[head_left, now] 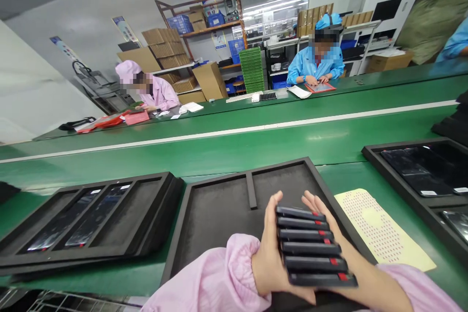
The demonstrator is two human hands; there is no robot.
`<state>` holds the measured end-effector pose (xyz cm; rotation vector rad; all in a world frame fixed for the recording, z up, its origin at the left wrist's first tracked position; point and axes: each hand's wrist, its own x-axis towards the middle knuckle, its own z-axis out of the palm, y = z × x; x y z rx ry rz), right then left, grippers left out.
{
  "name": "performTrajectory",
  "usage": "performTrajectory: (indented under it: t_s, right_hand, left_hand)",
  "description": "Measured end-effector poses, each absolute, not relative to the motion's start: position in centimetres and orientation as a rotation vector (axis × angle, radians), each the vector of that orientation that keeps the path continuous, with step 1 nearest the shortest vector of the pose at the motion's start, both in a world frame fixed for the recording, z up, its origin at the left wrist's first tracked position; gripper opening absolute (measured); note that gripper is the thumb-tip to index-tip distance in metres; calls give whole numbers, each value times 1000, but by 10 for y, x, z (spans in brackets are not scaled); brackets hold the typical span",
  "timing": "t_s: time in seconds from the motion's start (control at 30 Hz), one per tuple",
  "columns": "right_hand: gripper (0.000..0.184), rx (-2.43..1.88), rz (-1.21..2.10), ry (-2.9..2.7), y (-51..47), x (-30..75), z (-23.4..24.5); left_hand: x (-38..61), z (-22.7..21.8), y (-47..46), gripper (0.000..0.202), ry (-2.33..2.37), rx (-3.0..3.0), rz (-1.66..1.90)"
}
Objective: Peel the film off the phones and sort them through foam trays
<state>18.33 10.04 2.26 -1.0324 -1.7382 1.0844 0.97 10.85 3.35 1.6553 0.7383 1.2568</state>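
Observation:
A stack of several thin black phone-like slabs (309, 248) is gripped between my two hands, edges facing me, each with a small red tab near its right end. My left hand (268, 256) presses along the stack's left side, thumb below. On the right side, my right hand (347, 253) closes against the slabs, its fingertips pointing up and away. Beneath them lies a black foam tray (215, 219) with a short divider (251, 190) at its far side. My forearms hide the tray's near part.
At left, stacked foam trays (146, 214) hold dark glossy panels. A yellow sheet of small red stickers (383, 226) lies at right, beside another foam tray (405, 183) with panels. Across the green conveyor (234, 144), a person in pink (161, 92) and one in blue (316, 61) work.

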Motion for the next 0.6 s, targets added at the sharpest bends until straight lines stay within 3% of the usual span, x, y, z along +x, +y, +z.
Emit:
performTrajectory:
  t_s: [0.1,0.3,0.43,0.6]
  right_hand:
    - [101,-1128,1130,-1794,120,179,41]
    - [74,-1352,1052,-1744,141,172,72]
    - [79,-1397,1205,-1816,125,172,84]
    - [73,-1689,1464,-1677,119,162,78]
  left_hand:
    - [19,48,123,112,608,1437,1313]
    - [34,74,150,68,944,959,1356]
    - [36,70,150,62,1088,654,1178]
    - [32,48,154,32,1226,714,1352]
